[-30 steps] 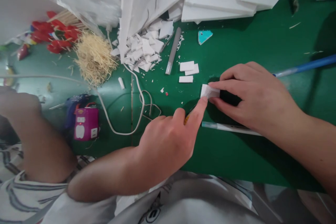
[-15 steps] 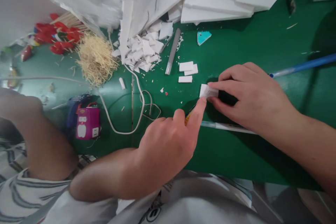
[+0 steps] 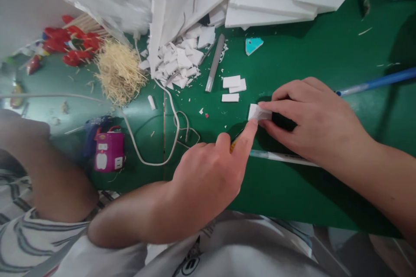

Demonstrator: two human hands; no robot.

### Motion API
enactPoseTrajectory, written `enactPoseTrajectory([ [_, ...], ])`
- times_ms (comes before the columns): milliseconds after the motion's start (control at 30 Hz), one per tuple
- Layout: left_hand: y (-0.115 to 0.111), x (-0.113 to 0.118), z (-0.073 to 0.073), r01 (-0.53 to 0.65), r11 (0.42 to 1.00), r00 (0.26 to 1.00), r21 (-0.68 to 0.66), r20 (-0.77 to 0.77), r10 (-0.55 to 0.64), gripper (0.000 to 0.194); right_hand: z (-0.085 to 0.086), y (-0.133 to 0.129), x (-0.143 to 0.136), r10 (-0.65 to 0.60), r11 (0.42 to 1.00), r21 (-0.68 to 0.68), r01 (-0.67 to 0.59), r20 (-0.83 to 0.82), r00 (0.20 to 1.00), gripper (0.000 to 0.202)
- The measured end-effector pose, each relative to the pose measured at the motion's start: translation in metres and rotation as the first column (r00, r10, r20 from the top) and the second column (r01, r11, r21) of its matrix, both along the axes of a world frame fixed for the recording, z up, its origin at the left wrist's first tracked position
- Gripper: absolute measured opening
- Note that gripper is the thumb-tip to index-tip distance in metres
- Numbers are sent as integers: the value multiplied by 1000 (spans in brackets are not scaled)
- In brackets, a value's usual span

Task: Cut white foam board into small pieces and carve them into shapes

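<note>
A small white foam block lies on the green table, pinched between thumb and fingers of my right hand. My left hand is curled around a slim yellow cutter knife, mostly hidden by the fingers. Its dark tip points toward the block, and my left index fingertip touches the block's near edge. Just beyond lie three cut white foam pieces. A white pen with a pale blue end passes beneath my right wrist.
Foam scraps, a grey marker and foam sheets lie at the back. Leftward are a straw-like pile, a white cable and a purple box. Another person's arm rests at far left; a blue pen is right.
The view shifts very slightly. Both hands keep their hold, with no clear movement of the block or the knife.
</note>
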State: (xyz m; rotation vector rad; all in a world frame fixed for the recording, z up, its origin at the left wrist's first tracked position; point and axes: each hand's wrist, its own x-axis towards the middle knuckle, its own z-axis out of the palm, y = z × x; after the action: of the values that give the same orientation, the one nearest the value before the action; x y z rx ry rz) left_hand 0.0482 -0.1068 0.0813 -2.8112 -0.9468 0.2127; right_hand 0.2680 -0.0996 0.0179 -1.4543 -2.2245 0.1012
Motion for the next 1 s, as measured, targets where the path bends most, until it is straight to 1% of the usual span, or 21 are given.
enactPoseTrajectory([
  [67, -1, -1, 1, 0, 1000, 1000, -1, -6, 0, 63, 0, -1, 0, -3, 1000, -19, 3, 7, 1000, 19],
  [167, -2, -1, 1, 1, 1000, 1000, 4, -13, -1, 62, 0, -2, -1, 7, 1000, -8, -7, -1, 1000, 19],
  [300, -2, 0, 0, -1, 1000, 1000, 10, -6, 1, 62, 1, -2, -2, -22, 999, -38, 22, 9, 1000, 21],
  [433, -2, -2, -2, 8, 1000, 1000, 16, 1, -8, 62, -1, 0, 0, 32, 997, 66, -34, 27, 999, 17],
  [467, -2, -3, -2, 12, 1000, 1000, 17, -2, -12, 62, -1, 0, 0, 41, 996, 74, -42, 24, 999, 16],
  [600, -3, -5, -1, 25, 1000, 1000, 14, -17, -25, 61, -1, -1, 0, 15, 1000, -15, -15, -23, 1000, 18],
  [667, -4, -5, 0, 25, 1000, 1000, 5, -19, -25, 62, -1, -1, -1, 5, 1000, -26, -6, -34, 999, 19],
  [767, -5, -6, 2, 15, 1000, 1000, 11, -18, -15, 62, -1, -2, -1, 4, 1000, -11, -4, 1, 1000, 19],
  [867, -5, -7, 5, 30, 999, 998, 12, -51, -29, 63, -1, -2, 0, 13, 1000, 14, -14, 44, 999, 20],
  [1000, -6, -9, 7, 31, 1000, 998, 3, -63, -31, 63, 0, -2, -1, 25, 998, 62, -27, 47, 999, 20],
])
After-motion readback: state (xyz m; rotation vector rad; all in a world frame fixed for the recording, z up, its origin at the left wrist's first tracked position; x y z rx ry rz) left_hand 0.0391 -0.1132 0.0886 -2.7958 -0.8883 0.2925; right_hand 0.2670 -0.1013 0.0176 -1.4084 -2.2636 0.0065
